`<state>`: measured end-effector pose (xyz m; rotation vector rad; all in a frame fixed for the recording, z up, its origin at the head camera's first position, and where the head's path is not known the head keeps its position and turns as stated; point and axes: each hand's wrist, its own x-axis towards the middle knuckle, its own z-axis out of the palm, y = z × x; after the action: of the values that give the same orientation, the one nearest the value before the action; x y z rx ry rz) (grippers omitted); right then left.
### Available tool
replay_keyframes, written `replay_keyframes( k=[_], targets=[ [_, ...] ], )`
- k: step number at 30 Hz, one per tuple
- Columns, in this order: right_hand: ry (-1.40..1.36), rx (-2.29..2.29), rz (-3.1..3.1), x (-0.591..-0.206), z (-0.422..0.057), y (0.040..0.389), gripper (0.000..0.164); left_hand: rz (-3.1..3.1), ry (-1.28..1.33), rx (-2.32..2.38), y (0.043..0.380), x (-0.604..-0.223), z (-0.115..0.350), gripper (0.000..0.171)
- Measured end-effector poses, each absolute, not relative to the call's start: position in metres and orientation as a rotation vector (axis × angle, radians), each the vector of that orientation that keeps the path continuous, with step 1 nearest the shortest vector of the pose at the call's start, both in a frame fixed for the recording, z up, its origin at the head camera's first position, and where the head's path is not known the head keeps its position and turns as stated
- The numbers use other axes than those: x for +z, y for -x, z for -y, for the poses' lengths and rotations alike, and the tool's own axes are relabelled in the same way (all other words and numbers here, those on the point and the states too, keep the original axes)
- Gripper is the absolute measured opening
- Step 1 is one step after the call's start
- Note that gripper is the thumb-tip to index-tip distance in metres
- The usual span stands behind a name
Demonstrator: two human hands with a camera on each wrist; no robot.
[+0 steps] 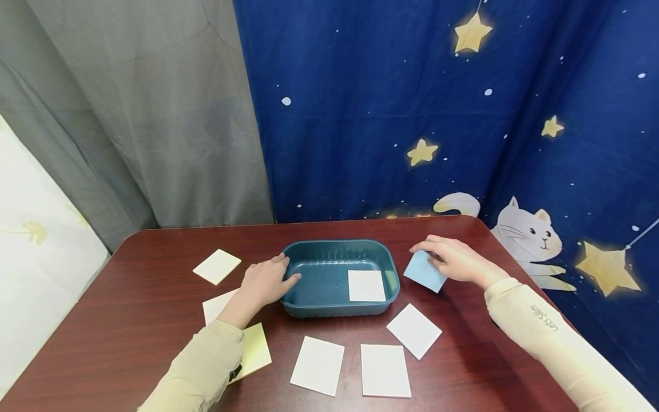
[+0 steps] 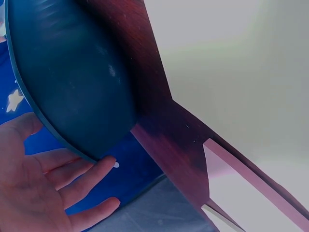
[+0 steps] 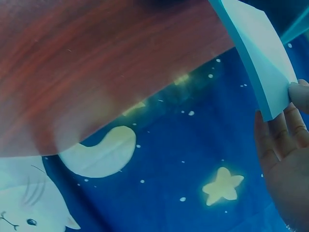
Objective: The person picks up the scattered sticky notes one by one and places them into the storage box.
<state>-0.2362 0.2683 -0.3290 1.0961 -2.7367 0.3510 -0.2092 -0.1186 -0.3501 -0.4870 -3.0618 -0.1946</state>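
My left hand [image 1: 265, 280] rests at the left end of a teal plastic basin [image 1: 314, 312], its fairly straight fingers touching the rim and the thumb reaching over the inside. A white sticky-note pad [image 1: 366, 286] lies inside the basin at the right. To the right of the basin, my right hand [image 1: 449, 260] pinches a light-blue sticky-note pad [image 1: 425, 271] between thumb and fingers. The right wrist view shows the blue pad [image 3: 260, 53] tilted and raised, with the thumb on one face and fingertips at its lower edge.
Three white pads [image 1: 317, 366] [image 1: 385, 370] [image 1: 414, 331] lie in front of the basin. Left of it are a cream pad [image 1: 217, 266], a partly covered white pad [image 1: 216, 304] and a yellow pad [image 1: 257, 347] beside the left sleeve. Curtains [image 1: 360, 114] hang behind the table.
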Motion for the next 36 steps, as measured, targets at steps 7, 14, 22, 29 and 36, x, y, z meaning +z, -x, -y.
replay_keyframes(
  k=[7,14,22,29,36],
  targets=[
    [-1.106,0.342,2.734,-0.310,-0.258,0.238,0.037,3.061,0.483,-0.205,0.209,-0.350,0.119,0.057],
    [-1.149,0.348,2.696,-0.297,-0.248,0.237,0.038,3.056,0.487,-0.208,0.209,-0.350,0.119,0.057],
    [-1.205,0.330,2.633,-0.287,-0.233,0.237,0.038,3.051,0.490,-0.213,0.209,-0.351,0.119,0.056],
    [-1.229,0.334,2.640,-0.283,-0.216,0.238,0.039,3.053,0.489,-0.218,0.209,-0.352,0.119,0.057],
    [-1.271,0.330,2.632,-0.281,-0.200,0.240,0.038,3.049,0.489,-0.221,0.209,-0.352,0.120,0.057]
  ],
)
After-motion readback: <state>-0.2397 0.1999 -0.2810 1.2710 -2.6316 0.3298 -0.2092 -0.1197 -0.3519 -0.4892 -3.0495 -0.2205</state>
